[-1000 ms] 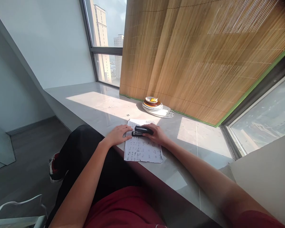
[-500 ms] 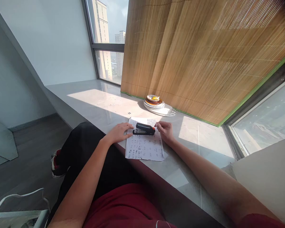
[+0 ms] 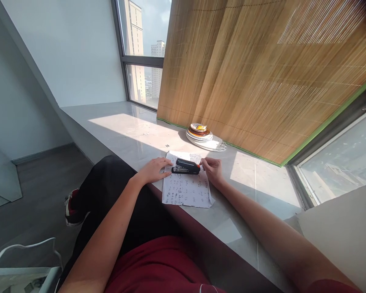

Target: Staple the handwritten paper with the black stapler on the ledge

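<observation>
A black stapler [image 3: 186, 167] with an orange-red part at its right end lies across a sheet of paper [image 3: 186, 193] covered in handwriting. My left hand [image 3: 152, 171] rests at the paper's left side, fingers stretched out and thumb apart, the tips touching or very close to the stapler's left end. At the stapler's right end my right hand [image 3: 212, 169] is closed in a pinch beside the orange-red part. Whatever lies between those fingertips is too small to make out.
Behind the paper, a stack of plates [image 3: 199, 135] stands on the tiled ledge [image 3: 125, 134] with a small yellow item on top. A tiny dark piece [image 3: 167, 145] lies left of it. A bamboo blind [image 3: 232, 81] hangs along the window. My legs are left of the ledge's edge.
The view has shifted slightly, so everything sits a little differently in the picture. Both hands, the stapler and the paper keep nearly the same places relative to one another.
</observation>
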`<action>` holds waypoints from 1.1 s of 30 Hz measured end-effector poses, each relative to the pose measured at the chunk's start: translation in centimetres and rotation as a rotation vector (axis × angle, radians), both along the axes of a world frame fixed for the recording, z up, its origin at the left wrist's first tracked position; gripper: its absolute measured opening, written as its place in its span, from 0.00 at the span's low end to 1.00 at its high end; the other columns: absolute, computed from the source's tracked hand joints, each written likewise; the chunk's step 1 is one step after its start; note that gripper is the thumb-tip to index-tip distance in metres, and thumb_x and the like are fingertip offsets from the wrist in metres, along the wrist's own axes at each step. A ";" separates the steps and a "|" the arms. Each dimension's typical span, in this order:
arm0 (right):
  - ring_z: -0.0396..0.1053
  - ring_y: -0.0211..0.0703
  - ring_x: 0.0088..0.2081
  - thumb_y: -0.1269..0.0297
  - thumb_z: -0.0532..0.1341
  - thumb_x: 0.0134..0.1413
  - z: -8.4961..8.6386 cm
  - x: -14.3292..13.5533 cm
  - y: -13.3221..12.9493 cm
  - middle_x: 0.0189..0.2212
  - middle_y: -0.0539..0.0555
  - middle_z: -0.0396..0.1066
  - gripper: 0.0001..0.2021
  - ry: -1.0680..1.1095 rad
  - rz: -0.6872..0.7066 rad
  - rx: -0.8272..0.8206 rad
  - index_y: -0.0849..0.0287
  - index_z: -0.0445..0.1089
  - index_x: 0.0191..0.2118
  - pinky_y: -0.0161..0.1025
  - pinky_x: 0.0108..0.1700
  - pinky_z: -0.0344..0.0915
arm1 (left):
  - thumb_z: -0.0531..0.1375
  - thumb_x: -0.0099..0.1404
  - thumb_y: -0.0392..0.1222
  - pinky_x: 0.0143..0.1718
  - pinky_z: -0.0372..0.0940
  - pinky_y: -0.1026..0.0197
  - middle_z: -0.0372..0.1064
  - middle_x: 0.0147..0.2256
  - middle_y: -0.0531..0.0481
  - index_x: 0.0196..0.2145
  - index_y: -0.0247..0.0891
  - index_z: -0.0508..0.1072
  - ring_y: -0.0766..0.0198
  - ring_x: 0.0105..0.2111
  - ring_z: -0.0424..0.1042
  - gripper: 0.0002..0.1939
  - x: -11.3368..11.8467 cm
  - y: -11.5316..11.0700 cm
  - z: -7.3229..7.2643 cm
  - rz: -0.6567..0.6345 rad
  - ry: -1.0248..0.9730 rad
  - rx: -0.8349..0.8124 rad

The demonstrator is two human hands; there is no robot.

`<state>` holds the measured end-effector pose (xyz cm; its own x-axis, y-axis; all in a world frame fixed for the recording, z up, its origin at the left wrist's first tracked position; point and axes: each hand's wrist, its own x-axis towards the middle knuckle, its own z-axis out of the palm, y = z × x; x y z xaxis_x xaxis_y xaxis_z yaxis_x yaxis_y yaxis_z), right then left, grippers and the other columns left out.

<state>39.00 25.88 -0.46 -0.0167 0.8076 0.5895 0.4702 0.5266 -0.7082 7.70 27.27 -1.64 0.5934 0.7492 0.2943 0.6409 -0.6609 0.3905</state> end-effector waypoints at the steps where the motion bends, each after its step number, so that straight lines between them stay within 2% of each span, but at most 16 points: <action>1: 0.50 0.36 0.22 0.57 0.58 0.58 0.0 0.0 0.0 0.16 0.46 0.49 0.21 0.005 -0.001 -0.017 0.54 0.54 0.16 0.37 0.27 0.50 | 0.61 0.75 0.53 0.68 0.61 0.45 0.71 0.64 0.46 0.62 0.48 0.76 0.46 0.66 0.68 0.21 0.0 0.0 0.0 -0.001 -0.003 0.001; 6: 0.47 0.34 0.22 0.60 0.57 0.51 0.1 -0.2 0.4 0.17 0.45 0.44 0.20 0.015 -0.018 -0.062 0.52 0.46 0.17 0.36 0.26 0.47 | 0.60 0.75 0.53 0.69 0.60 0.45 0.71 0.65 0.46 0.62 0.47 0.76 0.46 0.66 0.67 0.22 0.0 -0.1 0.0 0.007 0.011 -0.003; 10: 0.43 0.34 0.23 0.61 0.56 0.49 0.0 -0.4 0.5 0.18 0.44 0.41 0.18 0.018 -0.018 -0.084 0.52 0.43 0.19 0.37 0.26 0.44 | 0.59 0.76 0.56 0.69 0.58 0.45 0.70 0.66 0.44 0.64 0.45 0.75 0.46 0.67 0.65 0.24 -0.1 -0.1 0.0 0.001 0.032 -0.017; 24: 0.40 0.36 0.26 0.64 0.57 0.52 -0.5 0.4 1.8 0.20 0.44 0.40 0.19 -0.336 -0.015 0.085 0.54 0.44 0.20 0.39 0.29 0.42 | 0.60 0.76 0.55 0.68 0.56 0.45 0.69 0.67 0.43 0.63 0.44 0.75 0.45 0.68 0.64 0.24 0.0 0.0 0.2 -0.007 0.012 -0.053; 29: 0.40 0.36 0.25 0.65 0.59 0.53 -1.0 0.6 2.0 0.19 0.44 0.42 0.20 -0.349 -0.005 0.107 0.54 0.45 0.20 0.39 0.29 0.43 | 0.62 0.74 0.53 0.67 0.59 0.46 0.70 0.66 0.42 0.65 0.43 0.73 0.44 0.67 0.66 0.26 0.0 -0.2 0.5 0.010 -0.027 -0.072; 33: 0.44 0.36 0.24 0.63 0.59 0.60 -1.0 0.5 1.5 0.18 0.45 0.44 0.22 -0.261 0.010 0.116 0.54 0.47 0.19 0.40 0.28 0.45 | 0.62 0.74 0.53 0.67 0.59 0.46 0.71 0.65 0.41 0.65 0.42 0.72 0.44 0.66 0.67 0.27 0.1 -0.3 0.5 0.013 -0.032 -0.071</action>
